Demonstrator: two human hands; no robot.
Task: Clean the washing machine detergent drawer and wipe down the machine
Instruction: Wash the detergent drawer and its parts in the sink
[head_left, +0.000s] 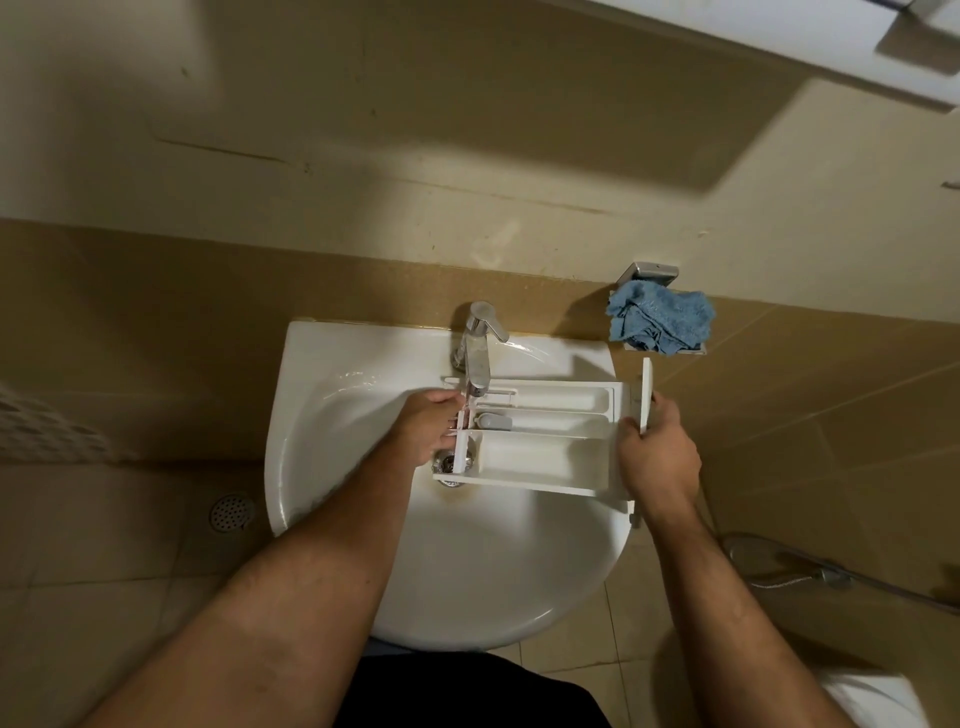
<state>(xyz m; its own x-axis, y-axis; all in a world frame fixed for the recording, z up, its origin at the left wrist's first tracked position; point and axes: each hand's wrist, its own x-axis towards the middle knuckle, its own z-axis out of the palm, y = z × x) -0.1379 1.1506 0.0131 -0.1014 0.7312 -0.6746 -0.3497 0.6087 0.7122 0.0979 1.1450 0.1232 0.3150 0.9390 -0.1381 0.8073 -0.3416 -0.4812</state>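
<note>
I observed the detergent drawer (540, 436) spanning the sink (467, 582) crosswise, blocking the drain and the basin's rear half. The faucet (478, 353) overhung its left end, leaving little clearance above. My left hand (428, 428) occupied that end; my right hand (657, 457) gripped the front panel beyond the right rim. The front of the bowl lay open. A blue cloth (660, 322) filled the wall holder just behind the panel.

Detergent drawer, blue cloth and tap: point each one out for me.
detergent drawer (540, 457): head view, floor of its near compartment.
blue cloth (662, 319): head view, middle of the crumpled bundle.
tap (480, 358): head view, on the chrome spout.
</note>
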